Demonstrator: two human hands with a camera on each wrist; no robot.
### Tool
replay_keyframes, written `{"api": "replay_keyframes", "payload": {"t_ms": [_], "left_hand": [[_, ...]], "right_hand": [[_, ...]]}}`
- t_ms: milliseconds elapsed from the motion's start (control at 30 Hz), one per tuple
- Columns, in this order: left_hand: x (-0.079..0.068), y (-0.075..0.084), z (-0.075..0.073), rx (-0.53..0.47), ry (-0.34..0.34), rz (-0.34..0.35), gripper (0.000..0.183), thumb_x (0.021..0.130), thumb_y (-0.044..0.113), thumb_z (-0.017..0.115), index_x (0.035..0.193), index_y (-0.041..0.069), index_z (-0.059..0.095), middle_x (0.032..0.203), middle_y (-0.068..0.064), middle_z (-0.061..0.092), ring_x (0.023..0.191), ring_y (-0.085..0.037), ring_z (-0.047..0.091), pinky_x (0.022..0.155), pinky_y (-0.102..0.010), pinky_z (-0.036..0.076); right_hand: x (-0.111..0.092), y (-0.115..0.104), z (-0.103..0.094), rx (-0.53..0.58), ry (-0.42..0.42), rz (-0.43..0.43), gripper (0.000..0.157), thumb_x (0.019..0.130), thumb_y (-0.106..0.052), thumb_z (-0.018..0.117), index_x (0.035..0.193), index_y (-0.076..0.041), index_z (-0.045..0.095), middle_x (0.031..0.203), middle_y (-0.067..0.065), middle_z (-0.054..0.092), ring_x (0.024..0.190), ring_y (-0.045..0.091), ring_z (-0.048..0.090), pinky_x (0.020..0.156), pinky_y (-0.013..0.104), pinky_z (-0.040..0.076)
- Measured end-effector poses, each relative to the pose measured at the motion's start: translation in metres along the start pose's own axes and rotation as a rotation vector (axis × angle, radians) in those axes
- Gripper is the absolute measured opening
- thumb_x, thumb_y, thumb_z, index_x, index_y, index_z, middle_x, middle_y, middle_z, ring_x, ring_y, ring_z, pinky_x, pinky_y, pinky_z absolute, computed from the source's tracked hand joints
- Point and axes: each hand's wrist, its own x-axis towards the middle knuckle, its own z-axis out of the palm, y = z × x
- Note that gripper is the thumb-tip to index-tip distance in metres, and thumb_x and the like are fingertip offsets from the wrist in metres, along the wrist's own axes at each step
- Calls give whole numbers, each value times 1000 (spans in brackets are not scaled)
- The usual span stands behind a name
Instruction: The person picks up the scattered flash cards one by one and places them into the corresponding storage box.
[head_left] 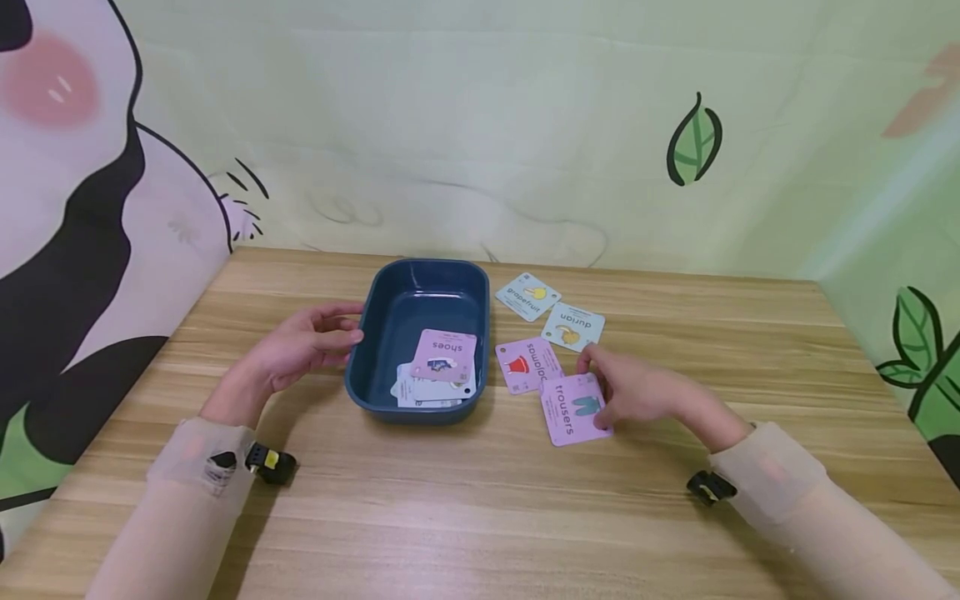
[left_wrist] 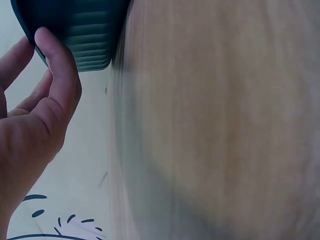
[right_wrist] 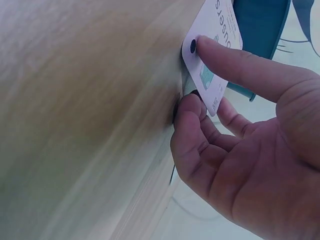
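Right hand [head_left: 633, 387] pinches near-right edge of trousers card [head_left: 566, 408], right of blue bin [head_left: 416, 415], partly over pajamas card [head_left: 523, 364]. Left hand [head_left: 303, 346], fingers relaxed, touches bin's left side. Looks like card pick-up; next move calls for firm pinch, lifting clear.

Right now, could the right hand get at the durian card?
Probably yes: the durian card lies near the right hand, no card covering it, though that hand holds the trousers card.
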Motion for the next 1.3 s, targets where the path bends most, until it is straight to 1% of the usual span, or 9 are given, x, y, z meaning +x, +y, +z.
{"api": "replay_keyframes", "payload": {"t_ms": [100,267,433,700,800,900,1033,1200,1300], "left_hand": [[0,1,1,-4,3,-4,62,103,5,62,157,-1,33,134,-21,43,98,-18,64,89,-31,57],[0,1,0,-14,2,-5,61,103,4,61,156,-2,33,131,-20,44,97,-17,65,88,-31,57],[0,1,0,-20,1,-5,61,103,2,61,156,-2,33,131,-19,44,96,-16,64,87,-29,57],[0,2,0,-26,0,-2,61,102,1,61,156,-3,32,131,-19,45,96,-16,64,87,-30,58],[0,2,0,-27,-1,-2,61,102,1,61,156,-3,32,131,-19,45,97,-16,65,87,-30,58],[1,1,0,-28,-2,-2,61,103,1,60,156,-3,32,132,-20,45,97,-16,65,87,-30,57],[1,1,0,-28,1,-4,60,103,1,60,156,-3,33,131,-19,44,96,-16,65,87,-29,57],[0,2,0,-24,0,-5,60,103,2,60,156,-2,33,132,-20,43,96,-16,64,88,-29,57],[0,2,1,-21,-1,-4,60,103,2,60,156,-2,33,132,-20,43,95,-17,64,87,-29,57]], "right_hand": [[0,1,-1,11,6,2,49,83,5,79,119,-2,46,96,10,61,84,23,55,74,35,48],[1,5,-2,-13,45,-23,34,91,3,69,118,-4,49,95,10,61,83,23,55,74,36,49],[2,8,-4,-6,95,-60,28,94,3,66,118,-5,54,94,10,60,83,23,56,74,36,49],[2,10,-7,85,118,-41,26,96,3,64,119,-7,59,92,10,59,78,22,54,64,30,46],[2,10,-8,139,119,-47,25,97,2,63,121,-5,59,91,11,60,74,23,54,60,28,45],[2,11,-9,205,123,-32,25,98,0,62,123,-4,59,90,11,61,72,24,55,57,26,45],[4,13,-10,278,136,-22,26,98,-2,63,124,-3,58,89,11,62,71,23,54,57,25,45],[6,14,-12,383,136,0,29,99,-4,64,127,-2,57,94,13,61,72,23,54,59,26,46],[8,14,-12,416,145,8,29,99,-4,63,128,-2,57,95,14,61,73,24,54,60,27,46]]}}
